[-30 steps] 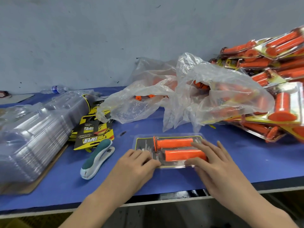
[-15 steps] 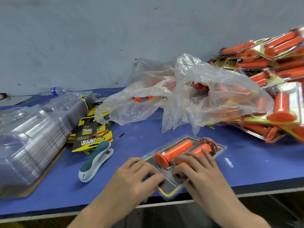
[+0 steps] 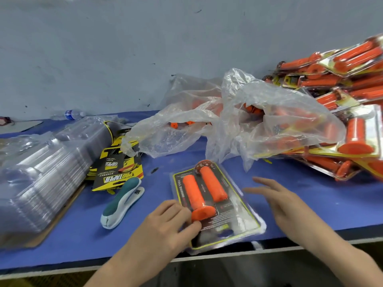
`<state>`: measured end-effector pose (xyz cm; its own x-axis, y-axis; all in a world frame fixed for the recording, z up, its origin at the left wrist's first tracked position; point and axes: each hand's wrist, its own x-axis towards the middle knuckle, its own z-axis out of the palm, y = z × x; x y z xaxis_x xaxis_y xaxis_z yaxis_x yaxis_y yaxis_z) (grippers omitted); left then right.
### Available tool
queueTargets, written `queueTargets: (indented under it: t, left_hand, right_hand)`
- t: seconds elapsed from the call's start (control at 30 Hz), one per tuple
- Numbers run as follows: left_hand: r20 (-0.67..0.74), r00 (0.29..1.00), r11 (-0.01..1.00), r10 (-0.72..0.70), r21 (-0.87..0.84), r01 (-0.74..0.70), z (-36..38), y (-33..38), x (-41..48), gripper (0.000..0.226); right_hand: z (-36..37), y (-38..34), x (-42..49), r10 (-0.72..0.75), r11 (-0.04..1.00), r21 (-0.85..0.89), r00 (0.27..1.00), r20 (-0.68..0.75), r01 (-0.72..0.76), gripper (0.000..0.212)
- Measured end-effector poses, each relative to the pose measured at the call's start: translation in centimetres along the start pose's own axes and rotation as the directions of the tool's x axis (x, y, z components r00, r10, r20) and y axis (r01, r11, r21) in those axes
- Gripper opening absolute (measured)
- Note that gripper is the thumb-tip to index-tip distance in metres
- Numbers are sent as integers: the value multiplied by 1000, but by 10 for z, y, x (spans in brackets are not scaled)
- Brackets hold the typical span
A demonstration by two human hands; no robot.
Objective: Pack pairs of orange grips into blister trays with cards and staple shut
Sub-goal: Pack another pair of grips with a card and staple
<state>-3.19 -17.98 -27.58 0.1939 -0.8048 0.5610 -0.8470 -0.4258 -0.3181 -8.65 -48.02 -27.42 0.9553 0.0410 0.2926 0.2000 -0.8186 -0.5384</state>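
Left hand [image 3: 165, 226], fingers curled together, thumb and fingertips pressing on the near-left part of the clear plastic blister pack [image 3: 215, 208], right by the flared end of one grip. Right hand [image 3: 284, 206] is off the pack, just to its right, fingers spread and empty, blurred. The pack lies flat on the blue table top [image 3: 310, 195], tilted, its near corner overhanging the table edge. Inside: two orange rubber grips [image 3: 204, 192] side by side over one black printed card with yellow border [image 3: 230, 222]. Whether the pack is stapled cannot be told.

Left of the pack, one teal-and-white stapler [image 3: 122, 200] lies on the table, apart from the left hand. Behind it a loose pile of black-and-yellow printed cards [image 3: 118, 172], count unclear. Far left, one nested stack of empty clear blister trays [image 3: 39, 177] on its side. Behind the pack, two crumpled clear plastic bags [image 3: 238, 119] with loose orange grips showing through. Far right, a heap of finished orange grip packs [image 3: 339, 96], too many and overlapped to count. One small clear water bottle [image 3: 70, 114] lies against the grey wall [image 3: 124, 48].
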Motion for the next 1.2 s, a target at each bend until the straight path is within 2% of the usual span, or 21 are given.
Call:
queueTargets:
  t: [0.07, 0.1, 0.17, 0.27, 0.37, 0.43, 0.53, 0.6, 0.67, 0.73, 0.8, 0.83, 0.9, 0.97, 1.03, 1.2]
  left_hand:
    - [-19, 1000, 1000, -3, 28, 4, 1, 11, 7, 18]
    - [-30, 1000, 999, 2, 35, -1, 2, 16, 12, 17]
    - [-44, 999, 999, 20, 28, -19, 7, 26, 21, 15]
    - [-70, 996, 996, 56, -66, -60, 14, 31, 27, 7]
    - [-55, 998, 989, -21, -150, 12, 16, 9, 17, 27]
    - [-1, 997, 993, -79, -83, 78, 16, -13, 10, 27]
    - [34, 988, 989, -147, 22, 147, 18, -34, 1, 12]
    - [35, 988, 988, -148, 44, 146, 20, -37, -3, 16]
    - [22, 991, 990, -130, 62, 129, 21, -37, -4, 14]
    - [-4, 992, 990, -122, 72, 122, 21, -33, -1, 12]
    - [-40, 992, 990, -123, 69, 125, 20, -27, 6, 7]
    - [-62, 990, 990, -130, 55, 133, 19, -22, 9, 3]
    - [-75, 984, 986, -162, 27, 164, 19, -15, 14, 17]
    - [-19, 984, 984, -176, 26, 177, 18, -12, 13, 27]
    - [23, 979, 979, -201, 25, 201, 16, -13, 9, 29]
    - [-1, 970, 970, -241, 23, 241, 12, -32, 2, 29]
  right_hand:
    - [1, -3, 2, 153, 960, 243, 988, -30, -141, 33]
    - [3, -7, 4, 223, 938, 266, 975, 20, -221, 28]
    - [14, -8, 6, 272, 926, 236, 955, 120, -293, 39]
    - [19, -10, 13, 319, 932, 147, 943, 99, -331, 31]
    - [10, 1, 20, 311, 941, 116, 947, 81, -319, 31]
    - [3, 8, 25, 283, 954, 88, 957, 65, -288, 29]
    - [-9, 13, 31, 255, 960, 93, 961, 108, -265, 29]
    - [-14, 11, 35, 254, 957, 110, 959, 126, -268, 30]
    - [-16, 6, 37, 255, 966, 30, 965, 61, -257, 29]
    - [-12, -10, 37, 198, 967, -140, 974, -106, -212, 29]
    - [0, -44, 30, -40, 974, -228, 976, -216, -10, 25]
    - [10, -62, 25, -174, 953, -277, 968, -180, 120, 24]
    - [34, -81, 17, -343, 866, -407, 937, -63, 290, 25]
    - [47, -79, 15, -373, 805, -505, 927, -21, 313, 20]
    - [46, -69, 14, -377, 795, -539, 923, -77, 280, 12]
    - [39, -45, 4, -420, 778, -582, 885, -203, 236, 1]
